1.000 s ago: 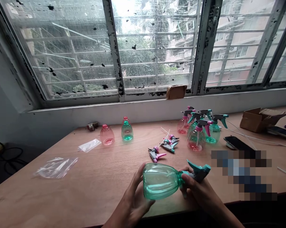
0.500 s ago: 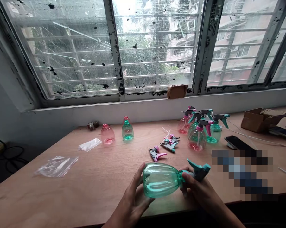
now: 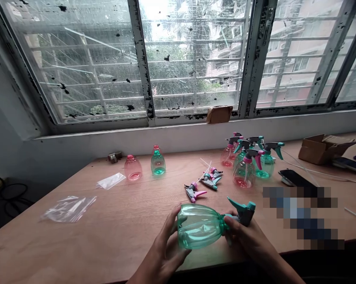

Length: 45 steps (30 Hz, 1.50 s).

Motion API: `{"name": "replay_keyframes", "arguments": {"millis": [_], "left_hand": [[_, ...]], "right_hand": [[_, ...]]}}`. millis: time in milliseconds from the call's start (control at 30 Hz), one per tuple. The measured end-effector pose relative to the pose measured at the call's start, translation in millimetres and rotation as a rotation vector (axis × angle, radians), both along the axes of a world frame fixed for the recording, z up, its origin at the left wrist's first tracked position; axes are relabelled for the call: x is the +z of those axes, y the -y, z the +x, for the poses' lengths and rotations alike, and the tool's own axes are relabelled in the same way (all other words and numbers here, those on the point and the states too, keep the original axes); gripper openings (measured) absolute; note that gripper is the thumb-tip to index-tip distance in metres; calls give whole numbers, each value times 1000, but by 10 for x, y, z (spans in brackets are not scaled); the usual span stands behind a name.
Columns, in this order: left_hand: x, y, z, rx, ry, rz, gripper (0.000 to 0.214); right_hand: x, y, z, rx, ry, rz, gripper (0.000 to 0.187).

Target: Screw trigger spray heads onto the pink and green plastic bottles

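A clear green spray bottle (image 3: 200,227) lies sideways in the air between my hands, over the table's front edge. My left hand (image 3: 168,242) cups its base end, fingers behind and thumb underneath. At the neck, my right hand (image 3: 239,230) grips the collar of the teal and dark grey trigger head (image 3: 243,211). The head sits at the bottle's mouth; my fingers partly hide the joint. Beyond the bottle lie several loose trigger heads (image 3: 192,191) in pink, teal and grey, some with white tubes.
Several bottles with trigger heads (image 3: 244,171) stand back right. A pink bottle (image 3: 133,169) and a green bottle (image 3: 158,161) without heads stand back left, another pink one behind. Plastic bags (image 3: 69,209) lie left; a phone (image 3: 297,183) and an open cardboard box (image 3: 322,150) are right.
The trigger head has turned slightly and shifted a little left and up in my right hand. My left hand still holds the bottle's base end.
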State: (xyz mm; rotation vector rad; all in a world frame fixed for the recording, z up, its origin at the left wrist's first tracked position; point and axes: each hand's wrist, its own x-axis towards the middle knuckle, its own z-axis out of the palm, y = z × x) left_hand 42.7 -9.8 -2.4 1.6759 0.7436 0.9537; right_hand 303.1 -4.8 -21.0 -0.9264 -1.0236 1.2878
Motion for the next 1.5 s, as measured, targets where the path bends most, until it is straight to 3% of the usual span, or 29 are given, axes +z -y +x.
{"name": "replay_keyframes", "arguments": {"millis": [133,233,333,500,733,867,1000,1200,1400,1500], "left_hand": [[-7,-22,-29,10,-129,142,77],[70,-18,-32,-54,-83,63,85],[111,-13,-8,-74,25,-51,77],[46,-22,11,10,-14,17,74],[41,-44,-7,-9,47,-1,77],[59,-56,-4,6,-65,20,82],[27,-36,26,77,-56,82,72],[-3,-18,17,39,-53,-13,96],[72,-10,8,-9,38,-100,76],[48,-29,14,-31,21,-54,79]], "right_hand": [[-36,-22,9,17,15,23,37],[-48,-23,21,37,27,31,37],[-52,-20,32,43,25,28,37],[-33,-3,17,57,-21,5,38],[-17,-3,-2,47,-42,14,36],[-9,-6,8,60,-2,15,37],[3,0,2,70,2,-25,38],[4,9,-23,64,-21,-23,40],[-28,-9,-18,64,-4,-14,41],[-43,-22,-2,19,-2,-6,39]]}}
